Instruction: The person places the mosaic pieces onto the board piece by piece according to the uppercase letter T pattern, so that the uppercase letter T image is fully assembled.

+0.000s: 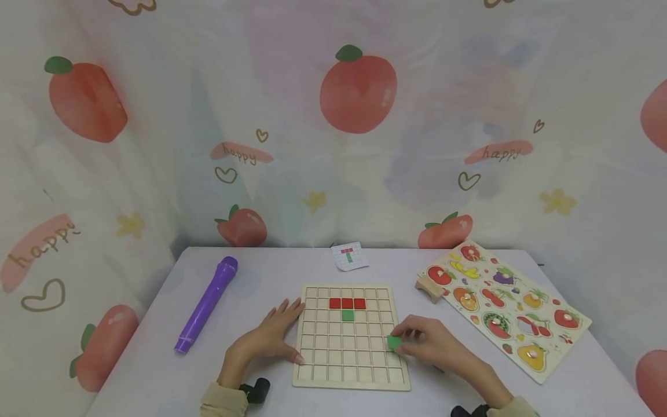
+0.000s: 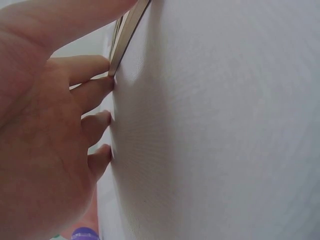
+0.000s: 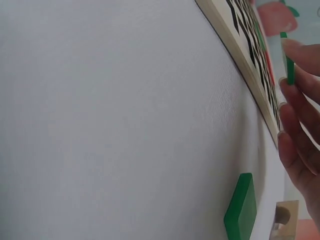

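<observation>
A wooden grid board lies flat on the table, with three red tiles in a row near its far side and a green tile just below the middle one. My left hand rests at the board's left edge, fingers spread and thumb touching the near left part. Between thumb and fingertips, my right hand pinches another green tile over the board's right edge. One more green tile lies on the table beneath the right hand, mostly hidden by it in the head view.
A paper card with a red-and-green T pattern lies behind the board. To the left is a purple microphone-shaped stick. On the right, a fruit puzzle board leans on a wooden block. A printed curtain hangs behind.
</observation>
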The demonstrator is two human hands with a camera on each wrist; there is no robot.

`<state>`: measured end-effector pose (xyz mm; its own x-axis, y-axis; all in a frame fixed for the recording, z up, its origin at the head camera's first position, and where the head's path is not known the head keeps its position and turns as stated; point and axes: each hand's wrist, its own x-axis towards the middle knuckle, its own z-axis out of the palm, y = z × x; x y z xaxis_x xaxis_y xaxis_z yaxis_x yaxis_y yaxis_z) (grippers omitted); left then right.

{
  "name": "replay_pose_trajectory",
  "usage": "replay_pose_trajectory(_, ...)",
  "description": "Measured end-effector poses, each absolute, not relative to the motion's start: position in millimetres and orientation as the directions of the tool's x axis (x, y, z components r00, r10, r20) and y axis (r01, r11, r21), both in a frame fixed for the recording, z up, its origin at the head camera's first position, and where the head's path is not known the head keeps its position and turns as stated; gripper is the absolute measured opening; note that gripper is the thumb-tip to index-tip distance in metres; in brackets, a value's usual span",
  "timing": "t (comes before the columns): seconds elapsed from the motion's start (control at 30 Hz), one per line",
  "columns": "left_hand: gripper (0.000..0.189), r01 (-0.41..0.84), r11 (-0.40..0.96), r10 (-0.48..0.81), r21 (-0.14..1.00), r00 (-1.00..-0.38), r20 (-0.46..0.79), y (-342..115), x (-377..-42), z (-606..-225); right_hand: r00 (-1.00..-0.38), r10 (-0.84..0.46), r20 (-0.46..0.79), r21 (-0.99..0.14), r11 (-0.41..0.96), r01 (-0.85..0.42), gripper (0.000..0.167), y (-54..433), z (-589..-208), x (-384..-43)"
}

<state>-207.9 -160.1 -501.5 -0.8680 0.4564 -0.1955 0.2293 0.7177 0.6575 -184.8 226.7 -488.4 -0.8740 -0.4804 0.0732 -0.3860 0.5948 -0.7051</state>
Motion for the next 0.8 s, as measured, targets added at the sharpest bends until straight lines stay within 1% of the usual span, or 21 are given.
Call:
replay_pose_trajectory(0.2,0.121,0.25,0.713,0.463,0.655,-0.869,-0.173,-162,-210,-509,-0.884,-0.461,0.076,-0.683,0.622,-0.383,0.023,213,-489,-194)
replay_pose_trajectory(0.33,0.12,0.24,0.719,0.456,0.653,-0.871,-0.182,-162,-210,-508,-0.882,-0.463,0.094,-0.678,0.618,-0.397,0.023,205,-489,-199)
replay_pose_trajectory(0.43,0.119,0.231,0.726,0.453,0.647,-0.87,-0.198,-160,-209,-503,-0.883,-0.461,0.09,-0.68,0.619,-0.393,0.023,199,-488,-203)
replay_pose_trajectory(0.67,0.119,0.243,0.719,0.461,0.651,-0.868,-0.185,-160,-209,-504,-0.876,-0.477,0.074,-0.694,0.606,-0.389,0.023,184,-487,-212)
replay_pose_trajectory(0.8,0.119,0.24,0.723,0.458,0.648,-0.869,-0.189,-160,-210,-505,-0.884,-0.464,0.061,-0.689,0.621,-0.374,0.022,173,-488,-216)
